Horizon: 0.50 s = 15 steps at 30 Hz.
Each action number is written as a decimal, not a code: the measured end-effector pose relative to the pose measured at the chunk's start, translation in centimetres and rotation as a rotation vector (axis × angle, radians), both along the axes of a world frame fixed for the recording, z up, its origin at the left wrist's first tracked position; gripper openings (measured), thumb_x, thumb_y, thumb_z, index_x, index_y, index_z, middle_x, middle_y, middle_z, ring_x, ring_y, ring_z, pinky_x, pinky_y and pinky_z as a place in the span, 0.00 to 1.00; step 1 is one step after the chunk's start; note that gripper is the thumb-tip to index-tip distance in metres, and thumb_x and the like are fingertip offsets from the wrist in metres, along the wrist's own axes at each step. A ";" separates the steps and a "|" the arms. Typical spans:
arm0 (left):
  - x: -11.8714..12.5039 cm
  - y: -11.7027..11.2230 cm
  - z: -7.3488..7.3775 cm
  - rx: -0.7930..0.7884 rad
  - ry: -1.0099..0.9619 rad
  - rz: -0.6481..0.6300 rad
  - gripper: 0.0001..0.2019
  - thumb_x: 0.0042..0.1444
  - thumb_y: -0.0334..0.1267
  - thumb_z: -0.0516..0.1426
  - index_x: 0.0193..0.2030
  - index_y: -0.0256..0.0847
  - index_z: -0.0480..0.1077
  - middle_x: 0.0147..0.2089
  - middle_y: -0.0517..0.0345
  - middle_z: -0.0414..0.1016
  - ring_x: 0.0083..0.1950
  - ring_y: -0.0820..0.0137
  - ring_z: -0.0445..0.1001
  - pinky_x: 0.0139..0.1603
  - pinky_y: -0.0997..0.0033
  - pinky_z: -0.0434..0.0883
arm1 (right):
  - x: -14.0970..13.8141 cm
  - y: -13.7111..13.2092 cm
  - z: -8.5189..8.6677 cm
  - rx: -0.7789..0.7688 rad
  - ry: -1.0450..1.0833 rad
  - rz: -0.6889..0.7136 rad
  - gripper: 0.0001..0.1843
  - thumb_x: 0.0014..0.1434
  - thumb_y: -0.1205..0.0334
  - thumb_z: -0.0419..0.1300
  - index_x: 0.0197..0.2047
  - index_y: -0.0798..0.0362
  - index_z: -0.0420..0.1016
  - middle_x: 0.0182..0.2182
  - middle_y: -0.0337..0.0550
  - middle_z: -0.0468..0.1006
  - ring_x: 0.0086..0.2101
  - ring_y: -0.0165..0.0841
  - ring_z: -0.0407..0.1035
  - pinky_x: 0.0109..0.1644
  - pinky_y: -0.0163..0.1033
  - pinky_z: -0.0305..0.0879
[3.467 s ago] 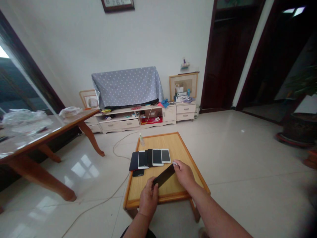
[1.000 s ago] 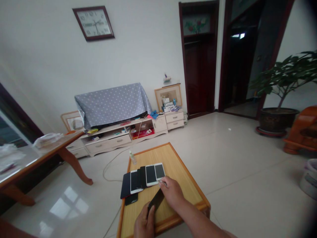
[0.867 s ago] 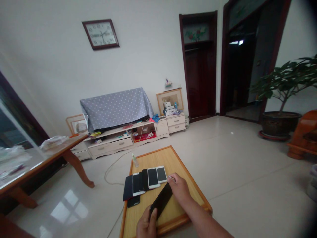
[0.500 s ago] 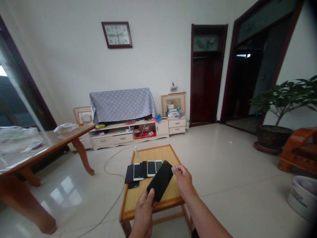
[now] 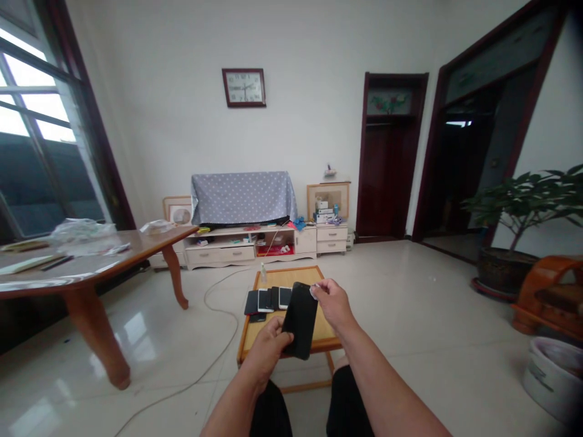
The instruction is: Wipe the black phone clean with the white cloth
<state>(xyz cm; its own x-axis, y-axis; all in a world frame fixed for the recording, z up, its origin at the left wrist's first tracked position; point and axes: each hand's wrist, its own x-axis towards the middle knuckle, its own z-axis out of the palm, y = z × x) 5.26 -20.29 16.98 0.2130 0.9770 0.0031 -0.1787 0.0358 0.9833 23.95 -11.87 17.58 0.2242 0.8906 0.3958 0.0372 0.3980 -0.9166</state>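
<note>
A black smartphone (image 5: 300, 321) is held up over the near part of a small wooden table (image 5: 255, 340). My left hand (image 5: 269, 341) grips its lower left edge, the thumb lying across the dark screen. At the phone's upper right corner, my right hand (image 5: 334, 301) pinches a small white piece that looks like a wipe or cloth (image 5: 314, 292); its exact kind is too small to tell. Behind the phone several other phones lie in a row, among them a white-framed phone (image 5: 265, 300). A small clear bottle (image 5: 263, 273) stands upright at the table's far left corner.
To the left stands a larger wooden table (image 5: 150, 238) with plastic bags (image 5: 82, 232) on it. A cable (image 5: 207, 364) runs over the floor. Further off is a low white cabinet (image 5: 218, 257). On the right are a potted plant (image 5: 510, 261) and a white bucket (image 5: 546, 376).
The view has tilted up and turned left. The phone is more upright now, and my right hand with the white piece sits at its top right corner.
</note>
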 end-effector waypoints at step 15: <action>-1.2 -1.0 2.7 0.191 0.025 0.179 0.24 0.57 0.53 0.61 0.53 0.38 0.75 0.45 0.53 0.81 0.43 0.64 0.76 0.46 0.68 0.70 | -4.4 -5.6 3.6 0.295 -0.258 -0.060 0.05 0.60 0.61 0.61 0.37 0.50 0.79 0.39 0.44 0.74 0.43 0.39 0.69 0.51 0.44 0.64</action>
